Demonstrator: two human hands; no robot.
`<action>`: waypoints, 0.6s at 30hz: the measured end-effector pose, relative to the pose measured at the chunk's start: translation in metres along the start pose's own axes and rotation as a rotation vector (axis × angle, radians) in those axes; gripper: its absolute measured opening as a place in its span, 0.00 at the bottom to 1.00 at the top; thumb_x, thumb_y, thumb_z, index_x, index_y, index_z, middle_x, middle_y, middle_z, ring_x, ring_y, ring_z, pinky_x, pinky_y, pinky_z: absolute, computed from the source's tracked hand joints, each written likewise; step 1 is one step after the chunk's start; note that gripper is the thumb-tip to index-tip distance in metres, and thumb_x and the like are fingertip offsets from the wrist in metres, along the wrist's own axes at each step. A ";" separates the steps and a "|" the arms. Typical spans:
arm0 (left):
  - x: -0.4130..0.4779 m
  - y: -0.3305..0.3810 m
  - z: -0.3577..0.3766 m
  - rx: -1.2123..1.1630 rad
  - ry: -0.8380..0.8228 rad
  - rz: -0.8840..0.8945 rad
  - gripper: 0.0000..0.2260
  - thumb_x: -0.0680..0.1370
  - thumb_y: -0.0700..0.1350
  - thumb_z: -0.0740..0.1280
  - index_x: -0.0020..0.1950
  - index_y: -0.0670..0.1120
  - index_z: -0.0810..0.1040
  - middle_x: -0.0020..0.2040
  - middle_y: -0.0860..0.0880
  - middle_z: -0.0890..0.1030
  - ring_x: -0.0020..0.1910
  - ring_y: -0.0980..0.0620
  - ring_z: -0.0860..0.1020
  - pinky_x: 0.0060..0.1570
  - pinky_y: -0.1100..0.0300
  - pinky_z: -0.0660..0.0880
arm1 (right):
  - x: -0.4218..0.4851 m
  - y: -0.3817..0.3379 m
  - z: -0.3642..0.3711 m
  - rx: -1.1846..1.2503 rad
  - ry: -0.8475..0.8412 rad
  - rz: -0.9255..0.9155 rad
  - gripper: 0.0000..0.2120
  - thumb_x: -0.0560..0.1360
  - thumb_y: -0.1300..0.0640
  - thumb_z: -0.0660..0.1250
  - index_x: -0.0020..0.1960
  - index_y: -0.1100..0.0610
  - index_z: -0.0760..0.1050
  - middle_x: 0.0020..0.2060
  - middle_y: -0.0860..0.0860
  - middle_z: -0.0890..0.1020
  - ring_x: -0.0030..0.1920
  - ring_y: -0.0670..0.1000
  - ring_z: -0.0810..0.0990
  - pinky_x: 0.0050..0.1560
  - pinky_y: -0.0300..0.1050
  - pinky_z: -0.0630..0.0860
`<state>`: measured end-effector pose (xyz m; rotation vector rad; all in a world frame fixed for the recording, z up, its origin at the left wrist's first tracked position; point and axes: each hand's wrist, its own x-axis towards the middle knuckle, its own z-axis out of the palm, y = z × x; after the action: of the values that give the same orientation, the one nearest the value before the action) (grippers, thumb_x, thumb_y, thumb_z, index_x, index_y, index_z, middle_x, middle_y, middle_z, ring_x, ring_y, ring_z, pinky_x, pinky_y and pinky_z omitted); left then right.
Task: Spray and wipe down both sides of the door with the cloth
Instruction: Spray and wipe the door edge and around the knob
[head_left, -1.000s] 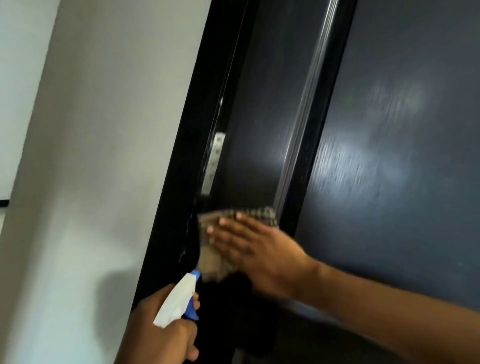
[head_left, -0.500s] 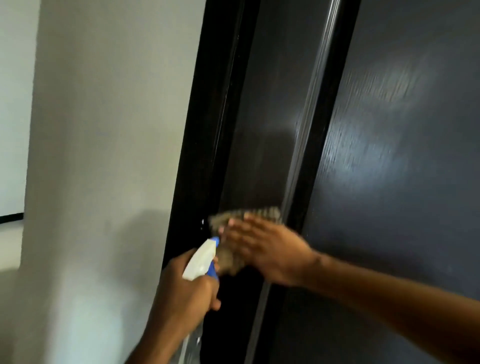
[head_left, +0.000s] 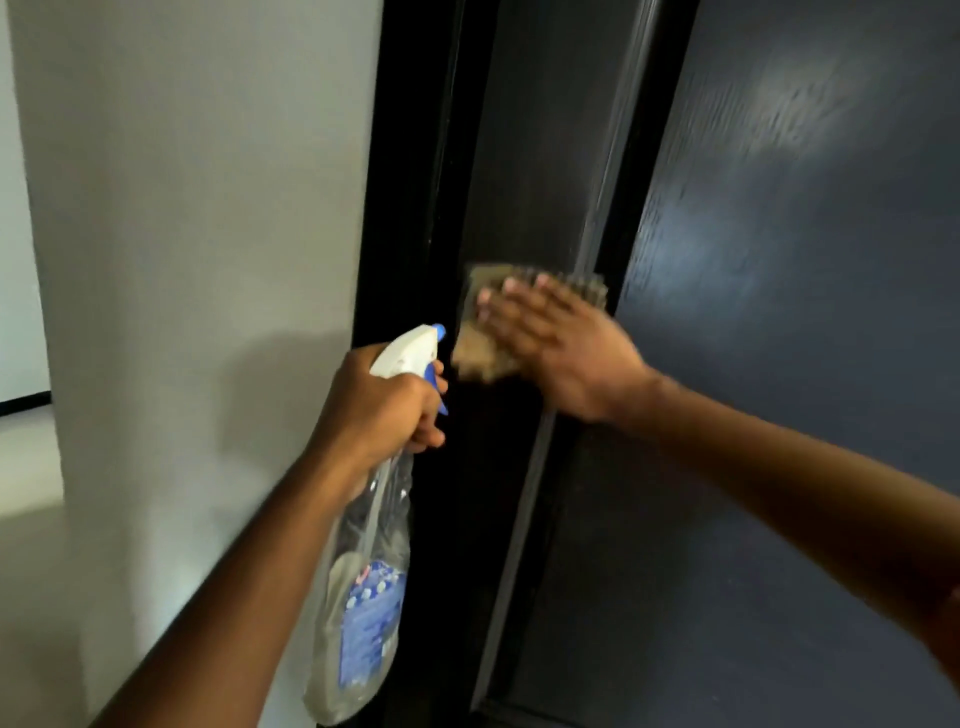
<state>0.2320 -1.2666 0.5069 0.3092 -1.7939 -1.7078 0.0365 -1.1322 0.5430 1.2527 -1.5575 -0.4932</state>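
Note:
A dark, almost black door (head_left: 769, 322) fills the right half of the view, with a raised vertical moulding running down it. My right hand (head_left: 561, 353) lies flat, fingers spread, pressing a tan cloth (head_left: 480, 353) against the door's left strip beside the moulding. The cloth is blurred. My left hand (head_left: 384, 410) grips the neck of a clear spray bottle (head_left: 369, 587) with a white head and blue trigger. Its nozzle points at the door, just left of the cloth.
The black door frame (head_left: 410, 208) stands at the door's left edge. A pale grey wall (head_left: 197, 260) takes up the left half. At the far left a lighter surface with a thin dark line (head_left: 23, 400) shows.
My left hand has lifted the spray bottle up and rightward, close to the cloth, bringing the whole bottle into view. My right hand keeps the cloth pressed on the same door strip.

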 end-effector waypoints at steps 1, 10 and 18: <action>0.002 0.010 0.000 -0.003 -0.007 0.005 0.18 0.66 0.27 0.60 0.42 0.47 0.80 0.38 0.46 0.81 0.22 0.49 0.73 0.26 0.63 0.70 | 0.014 0.026 -0.012 -0.028 0.042 0.120 0.30 0.76 0.56 0.58 0.77 0.57 0.61 0.75 0.55 0.63 0.75 0.58 0.61 0.76 0.55 0.51; 0.010 0.045 0.010 -0.003 -0.050 0.094 0.16 0.62 0.30 0.61 0.44 0.41 0.80 0.35 0.46 0.81 0.21 0.48 0.75 0.30 0.59 0.72 | 0.005 -0.037 0.006 0.050 0.093 0.243 0.30 0.77 0.50 0.62 0.76 0.58 0.63 0.75 0.54 0.64 0.76 0.58 0.60 0.77 0.56 0.51; -0.006 0.018 0.024 -0.035 -0.149 0.074 0.17 0.61 0.28 0.60 0.42 0.43 0.81 0.43 0.43 0.84 0.24 0.47 0.76 0.27 0.58 0.73 | -0.079 0.001 -0.001 0.033 0.182 0.939 0.33 0.76 0.56 0.64 0.78 0.60 0.56 0.77 0.57 0.59 0.77 0.59 0.55 0.76 0.58 0.50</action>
<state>0.2269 -1.2413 0.5235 0.1016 -1.8542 -1.7474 0.0314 -1.0615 0.5084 0.4549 -1.7844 0.2463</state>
